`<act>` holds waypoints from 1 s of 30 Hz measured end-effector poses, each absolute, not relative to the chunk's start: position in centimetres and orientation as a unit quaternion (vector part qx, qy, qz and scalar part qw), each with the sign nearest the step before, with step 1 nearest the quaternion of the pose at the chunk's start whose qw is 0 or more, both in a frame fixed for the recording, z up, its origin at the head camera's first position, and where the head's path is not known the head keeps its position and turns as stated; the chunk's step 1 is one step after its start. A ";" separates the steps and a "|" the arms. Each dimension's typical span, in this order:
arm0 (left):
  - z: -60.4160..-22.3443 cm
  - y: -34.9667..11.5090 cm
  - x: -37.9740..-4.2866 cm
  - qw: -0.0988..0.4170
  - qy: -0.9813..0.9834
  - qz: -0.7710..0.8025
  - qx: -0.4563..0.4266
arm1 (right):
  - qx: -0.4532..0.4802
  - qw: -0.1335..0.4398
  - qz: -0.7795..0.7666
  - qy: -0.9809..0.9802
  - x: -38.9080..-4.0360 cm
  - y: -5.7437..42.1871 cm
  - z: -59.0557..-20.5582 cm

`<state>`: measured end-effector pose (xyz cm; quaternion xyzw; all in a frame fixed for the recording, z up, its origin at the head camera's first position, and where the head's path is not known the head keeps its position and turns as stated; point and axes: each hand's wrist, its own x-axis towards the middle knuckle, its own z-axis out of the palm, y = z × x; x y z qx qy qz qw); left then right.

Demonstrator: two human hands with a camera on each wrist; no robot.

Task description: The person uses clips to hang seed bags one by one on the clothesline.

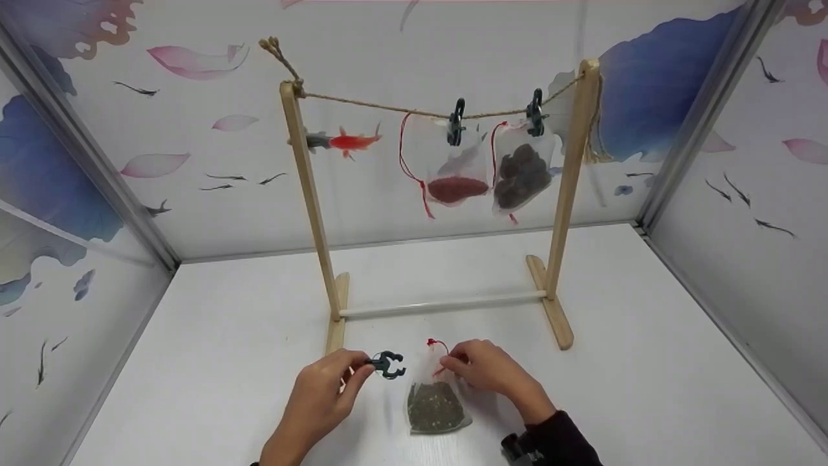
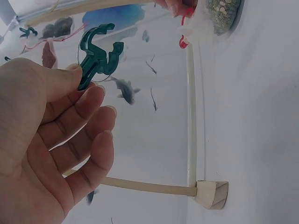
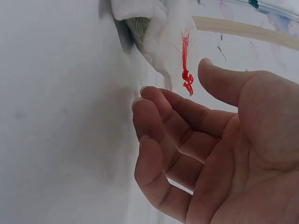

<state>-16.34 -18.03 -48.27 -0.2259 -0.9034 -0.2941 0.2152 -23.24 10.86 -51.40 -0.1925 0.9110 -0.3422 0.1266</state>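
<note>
My left hand (image 1: 323, 388) pinches a dark green plastic clip (image 2: 99, 56) by its handle end between thumb and forefinger, the clip's curved jaws apart and facing right. Just right of it, a small white mesh drawstring bag (image 1: 436, 404) with green, grainy contents sits at the front of the white table. My right hand (image 1: 491, 369) is at the bag's upper right side, fingers loosely bent. In the right wrist view, its thumb stands apart from the fingers, with the bag's red string tassel (image 3: 185, 70) showing in the gap.
Behind my hands stands a wooden rack (image 1: 310, 213) with a twine line (image 1: 369, 103) across it. Two clips (image 1: 456, 123) hold mesh bags on the line: one bag with reddish contents (image 1: 458, 189), another with dark lumps (image 1: 522, 175). Printed panels (image 1: 194, 129) surround the table.
</note>
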 end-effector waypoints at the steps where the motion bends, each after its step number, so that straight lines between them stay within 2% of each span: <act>1: -48.3 -18.0 -16.3 0.215 -0.903 -0.296 -0.226 | -0.193 0.119 -0.342 0.912 -23.2 10.8 -51.4; 6: -48.3 -18.1 -16.4 0.214 -0.900 -0.303 -0.229 | -0.191 0.101 -0.340 0.915 -23.0 10.3 -51.4; 24: -48.2 -17.9 -16.4 0.200 -0.908 -0.297 -0.218 | -0.181 0.140 -0.353 0.907 -22.9 10.0 -51.8; 30: -48.2 -18.0 -16.3 0.195 -0.911 -0.290 -0.221 | -0.191 0.112 -0.349 0.911 -22.8 9.9 -51.8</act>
